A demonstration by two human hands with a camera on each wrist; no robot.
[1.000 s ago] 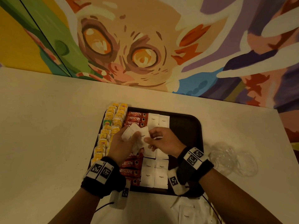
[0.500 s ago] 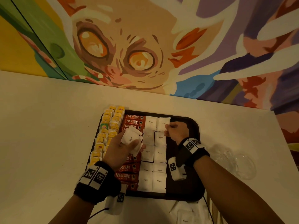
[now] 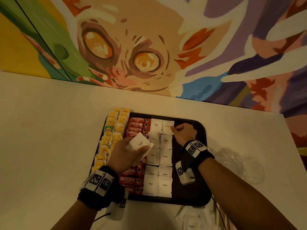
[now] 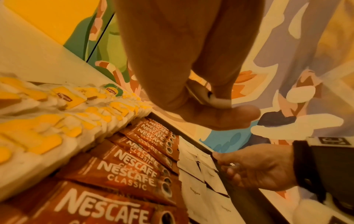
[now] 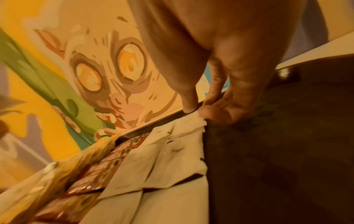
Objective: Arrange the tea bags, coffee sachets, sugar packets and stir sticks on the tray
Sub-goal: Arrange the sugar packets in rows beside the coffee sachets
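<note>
White table [image 3: 49, 130] against a painted mural wall [image 3: 149, 47]. Dark tray [image 3: 199, 188] near the table's front edge.

On the tray, left edge to right: two columns of yellow-tagged tea bags [image 3: 113, 136], a column of red coffee sachets [image 3: 132, 180], two columns of white sugar packets [image 3: 157, 185]. Right part of the tray bare.

Left hand [image 3: 123, 155] — above the sachet column, fingers curled round a small stack of sugar packets [image 3: 140, 143].

Right hand [image 3: 182, 131] — at the tray's far edge, thumb and fingertips pinching the right edge of the far-right sugar packet [image 3: 167, 127], which lies on the tray.

Crumpled clear plastic [image 3: 240, 165] on the table, right of the tray. More white packets [image 3: 191, 221] at the table's front edge.
</note>
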